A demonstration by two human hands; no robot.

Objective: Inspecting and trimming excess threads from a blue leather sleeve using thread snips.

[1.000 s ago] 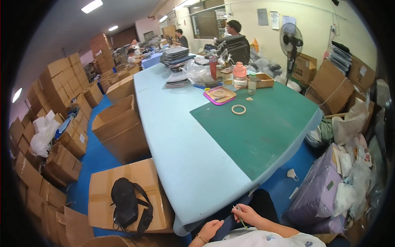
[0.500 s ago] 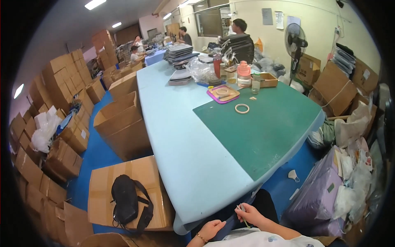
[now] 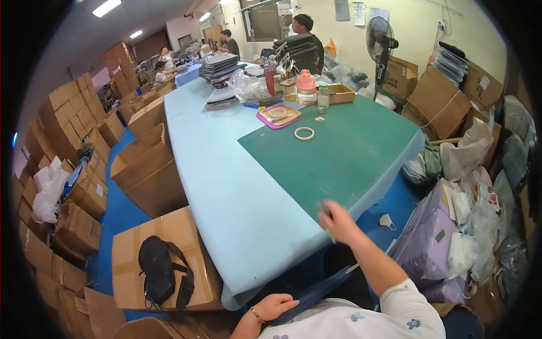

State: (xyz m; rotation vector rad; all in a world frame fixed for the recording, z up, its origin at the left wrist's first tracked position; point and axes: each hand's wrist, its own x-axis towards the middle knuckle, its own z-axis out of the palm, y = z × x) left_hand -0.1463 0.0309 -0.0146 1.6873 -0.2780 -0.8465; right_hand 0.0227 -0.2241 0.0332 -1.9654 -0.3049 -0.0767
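My right hand [image 3: 339, 223] is raised over the near edge of the table, at the corner of the green cutting mat [image 3: 344, 164]. It is smeared by motion, its fingers closed round a small thin thing that I cannot make out. Low at my lap, my left hand [image 3: 275, 305] pinches the edge of a dark blue piece of cloth [image 3: 316, 289], which stretches to the right across my lap. A roll of pale tape [image 3: 304, 134] lies on the mat. Beyond it, a pink-rimmed tray [image 3: 279, 116] holds another roll.
A light blue cloth covers the long table [image 3: 209, 169]. Bottles, a pink-lidded jar [image 3: 306, 87] and stacked grey pieces [image 3: 219, 66] stand farther back. At left, a black bag [image 3: 157, 270] lies on a carton [image 3: 203, 254]. Wrapped purple bundles [image 3: 420, 237] stand at right. Other people sit far off.
My right hand has risen from my lap, away from my left hand, to the table edge. My left hand has shifted slightly left with the cloth. The whole view has swung a little.
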